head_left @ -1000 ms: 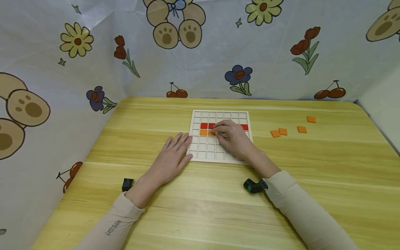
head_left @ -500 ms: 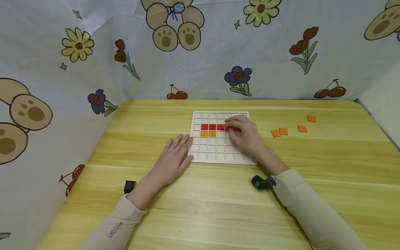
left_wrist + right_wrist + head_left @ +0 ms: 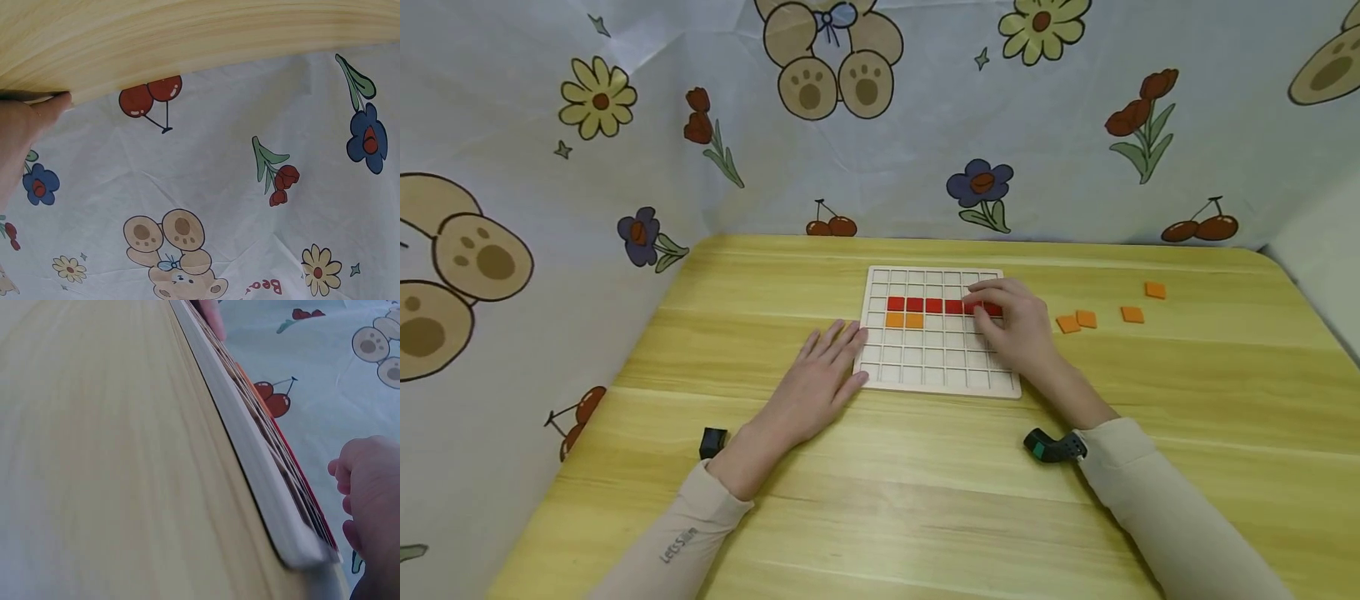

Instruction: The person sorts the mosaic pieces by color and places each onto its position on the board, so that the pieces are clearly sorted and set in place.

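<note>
A pale wooden grid board (image 3: 940, 358) lies flat on the table. Several red tiles fill one row of it, among them a red tile (image 3: 933, 306); just below this row sit two orange tiles (image 3: 904, 320). My left hand (image 3: 812, 383) lies spread, palm down, its fingertips and thumb touching the board's left edge. Over the right end of the red row is my right hand (image 3: 1018, 325), fingers loosely bent, with no tile visible in it. In the right wrist view that hand (image 3: 378, 500) appears above the board's rim (image 3: 247, 431).
To the right of the board lie loose orange tiles: two close together, one orange tile (image 3: 1068, 323) beside another (image 3: 1086, 318), then a third (image 3: 1132, 314) and a farther one (image 3: 1155, 290). A printed cloth (image 3: 910, 167) hangs behind the wooden table (image 3: 880, 483).
My right hand has moved right from the second orange tile, along the red row to its right end, uncovering both orange tiles. The left hand has stayed at the board's edge.
</note>
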Tool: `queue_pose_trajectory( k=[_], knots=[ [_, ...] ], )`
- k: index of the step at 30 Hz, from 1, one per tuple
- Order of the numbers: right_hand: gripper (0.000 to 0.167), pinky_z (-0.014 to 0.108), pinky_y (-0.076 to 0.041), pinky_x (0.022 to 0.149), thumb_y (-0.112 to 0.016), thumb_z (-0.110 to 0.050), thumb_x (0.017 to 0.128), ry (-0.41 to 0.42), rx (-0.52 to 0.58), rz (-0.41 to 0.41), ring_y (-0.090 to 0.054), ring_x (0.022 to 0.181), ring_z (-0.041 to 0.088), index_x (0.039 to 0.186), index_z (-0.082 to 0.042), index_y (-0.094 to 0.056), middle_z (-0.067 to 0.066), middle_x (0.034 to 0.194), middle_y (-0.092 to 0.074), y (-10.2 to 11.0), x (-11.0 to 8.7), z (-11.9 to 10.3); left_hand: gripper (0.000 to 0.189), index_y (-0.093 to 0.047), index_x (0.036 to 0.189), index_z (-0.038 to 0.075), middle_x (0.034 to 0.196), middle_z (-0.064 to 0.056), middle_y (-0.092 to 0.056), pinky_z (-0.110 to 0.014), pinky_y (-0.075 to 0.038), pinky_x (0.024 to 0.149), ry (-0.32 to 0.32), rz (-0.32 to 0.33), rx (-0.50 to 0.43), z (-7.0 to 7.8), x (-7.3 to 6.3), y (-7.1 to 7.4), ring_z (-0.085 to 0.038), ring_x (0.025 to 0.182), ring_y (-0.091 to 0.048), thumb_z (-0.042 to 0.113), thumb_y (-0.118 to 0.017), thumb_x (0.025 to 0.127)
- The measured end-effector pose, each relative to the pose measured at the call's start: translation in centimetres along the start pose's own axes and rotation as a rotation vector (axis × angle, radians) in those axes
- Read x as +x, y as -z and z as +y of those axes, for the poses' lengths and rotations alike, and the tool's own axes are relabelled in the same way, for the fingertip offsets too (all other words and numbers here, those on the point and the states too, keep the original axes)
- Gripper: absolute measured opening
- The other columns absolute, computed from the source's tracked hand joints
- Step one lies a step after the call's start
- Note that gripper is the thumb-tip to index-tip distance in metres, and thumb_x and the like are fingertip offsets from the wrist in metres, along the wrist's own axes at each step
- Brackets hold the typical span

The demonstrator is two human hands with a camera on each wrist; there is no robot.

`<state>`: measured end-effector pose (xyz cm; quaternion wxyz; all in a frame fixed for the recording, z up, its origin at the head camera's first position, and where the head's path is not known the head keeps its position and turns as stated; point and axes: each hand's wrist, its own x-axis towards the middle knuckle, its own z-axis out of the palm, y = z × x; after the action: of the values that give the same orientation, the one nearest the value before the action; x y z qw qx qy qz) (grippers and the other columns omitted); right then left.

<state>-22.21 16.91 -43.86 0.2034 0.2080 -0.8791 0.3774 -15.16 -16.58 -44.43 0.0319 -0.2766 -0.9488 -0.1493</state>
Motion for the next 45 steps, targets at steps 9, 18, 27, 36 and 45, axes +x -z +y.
queue_pose_trajectory(
  k=[9,18,27,36,45],
  knots=[
    [0.017,0.034,-0.046,0.093,-0.069,0.003,0.094,-0.002,-0.022,0.071,-0.064,0.120,0.034,0.105,-0.002,-0.082,0.015,0.120,-0.075,3.1,-1.4,2.8,0.064,-0.027,0.168,0.011,0.175,-0.007,-0.026,-0.058,-0.013,0.133,-0.001,0.003,0.001,0.0,-0.1,0.0,-0.031,0.164,-0.017,0.044,-0.038,0.114],
    [0.019,0.014,-0.035,0.076,-0.072,0.001,0.093,-0.054,-0.136,0.134,-0.064,0.110,0.034,0.108,-0.005,-0.082,0.014,0.122,-0.076,7.6,-3.2,5.6,0.064,-0.029,0.167,0.009,0.174,-0.009,-0.028,-0.058,-0.013,0.132,-0.009,0.012,0.006,0.1,0.0,0.0,-0.032,0.163,-0.019,0.044,-0.040,0.114],
    [0.027,0.025,-0.039,0.098,-0.070,0.002,0.091,-0.125,-0.158,0.076,-0.060,0.122,0.037,0.115,-0.007,-0.081,0.014,0.126,-0.074,10.2,-4.6,7.4,0.064,-0.027,0.168,0.011,0.175,-0.007,-0.026,-0.057,-0.012,0.133,0.001,0.002,0.014,0.0,0.0,0.3,-0.031,0.164,-0.018,0.045,-0.038,0.114],
    [0.036,0.068,-0.039,0.103,-0.070,0.002,0.089,-0.161,-0.115,-0.056,-0.054,0.125,0.044,0.123,-0.008,-0.077,0.021,0.130,-0.070,10.5,-4.7,7.9,0.063,-0.028,0.168,0.011,0.174,-0.007,-0.027,-0.057,-0.013,0.133,0.002,0.003,-0.001,-0.1,-0.1,0.3,-0.031,0.163,-0.019,0.043,-0.040,0.114],
    [0.029,0.067,-0.041,0.102,-0.073,0.000,0.092,-0.151,-0.155,-0.055,-0.058,0.122,0.045,0.121,-0.006,-0.078,0.022,0.123,-0.071,10.6,-4.9,7.9,0.063,-0.029,0.168,0.011,0.174,-0.008,-0.028,-0.057,-0.014,0.133,-0.009,0.006,0.003,0.1,0.0,0.2,-0.031,0.163,-0.020,0.042,-0.040,0.114]
  ],
)
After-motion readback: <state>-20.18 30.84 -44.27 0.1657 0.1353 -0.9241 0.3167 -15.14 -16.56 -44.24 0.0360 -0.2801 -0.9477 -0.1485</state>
